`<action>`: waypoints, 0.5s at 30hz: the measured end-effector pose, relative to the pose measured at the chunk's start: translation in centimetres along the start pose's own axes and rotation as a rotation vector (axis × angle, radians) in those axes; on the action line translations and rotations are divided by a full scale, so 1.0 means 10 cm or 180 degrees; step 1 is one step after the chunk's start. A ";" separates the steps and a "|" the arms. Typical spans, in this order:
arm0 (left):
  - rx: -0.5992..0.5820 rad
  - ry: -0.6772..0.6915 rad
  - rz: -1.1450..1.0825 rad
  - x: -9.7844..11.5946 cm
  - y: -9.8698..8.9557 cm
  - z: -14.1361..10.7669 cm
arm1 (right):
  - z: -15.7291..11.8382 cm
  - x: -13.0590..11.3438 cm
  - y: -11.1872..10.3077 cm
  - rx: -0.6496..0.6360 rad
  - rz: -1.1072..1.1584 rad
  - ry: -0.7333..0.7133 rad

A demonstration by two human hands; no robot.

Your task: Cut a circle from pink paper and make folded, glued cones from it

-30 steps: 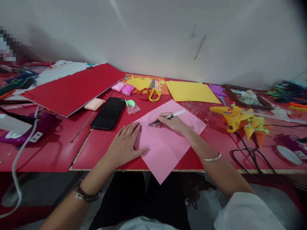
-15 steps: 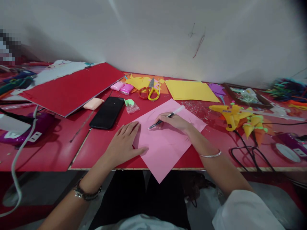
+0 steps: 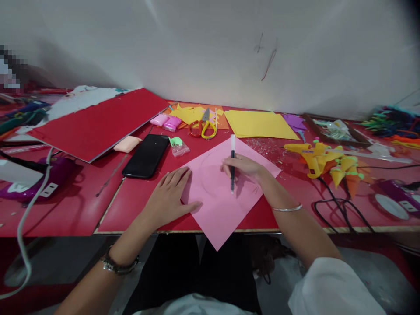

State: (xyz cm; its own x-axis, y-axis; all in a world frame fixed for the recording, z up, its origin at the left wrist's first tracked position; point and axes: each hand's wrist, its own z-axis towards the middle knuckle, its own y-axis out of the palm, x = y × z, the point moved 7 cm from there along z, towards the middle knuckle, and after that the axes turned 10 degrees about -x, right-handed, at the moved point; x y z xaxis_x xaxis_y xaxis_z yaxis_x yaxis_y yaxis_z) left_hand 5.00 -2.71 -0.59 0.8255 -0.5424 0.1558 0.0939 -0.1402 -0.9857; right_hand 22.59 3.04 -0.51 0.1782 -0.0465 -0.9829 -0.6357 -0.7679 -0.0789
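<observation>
A sheet of pink paper (image 3: pixel 215 214) lies cornerwise on the red table, its near corner jutting past the front edge. My right hand (image 3: pixel 244 166) is closed around a dark pen (image 3: pixel 232 168) with a whitish upper end, held nearly upright over the sheet. A faint curved line shows on the paper to the left of the pen. My left hand (image 3: pixel 173 192) lies flat with fingers spread, over the sheet's left edge, its thumb on the paper. Behind the left hand is a black phone (image 3: pixel 146 155).
Scissors (image 3: pixel 206 124), yellow paper (image 3: pixel 260 124) and small clay packets (image 3: pixel 172 123) lie behind the sheet. To the right are a yellow glue gun (image 3: pixel 313 157) and its looped black cord (image 3: pixel 343 210). A red board (image 3: pixel 101 122) slants at the left, near a white cable (image 3: pixel 24 236).
My right hand has turned the pen from slanted to nearly upright, and its tip has moved right and nearer me. A faint curve now shows on the paper. My left hand stays put.
</observation>
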 end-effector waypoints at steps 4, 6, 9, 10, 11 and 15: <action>-0.0029 0.0017 0.0044 -0.01 0.02 0.00 | -0.05 -0.19 -0.22 0.0737 0.0284 -0.0900; -0.0065 0.0023 0.0105 -0.01 0.03 0.00 | -0.15 -0.33 -0.36 0.1256 0.0169 -0.1224; -0.0096 -0.0013 0.0175 -0.02 0.05 0.01 | -0.40 -0.55 -0.51 0.2008 -0.0299 -0.1345; -0.0112 -0.0021 0.0186 -0.02 0.05 0.01 | -0.50 -0.61 -0.52 0.2138 -0.0459 -0.1328; -0.0137 -0.0020 0.0193 -0.02 0.05 0.00 | -0.59 -0.67 -0.52 0.2204 -0.0600 -0.1318; -0.0191 0.0051 0.0189 -0.05 0.05 -0.02 | -0.91 -0.73 -0.35 0.2151 -0.1222 -0.1061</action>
State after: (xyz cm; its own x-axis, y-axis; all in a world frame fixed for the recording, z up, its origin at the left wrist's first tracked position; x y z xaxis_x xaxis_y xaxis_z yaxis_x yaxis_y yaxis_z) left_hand 4.57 -2.65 -1.15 0.8196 -0.5643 0.0987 0.0112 -0.1564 -0.9876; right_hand 30.34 0.23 8.48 0.3102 0.4118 -0.8568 -0.9076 -0.1399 -0.3958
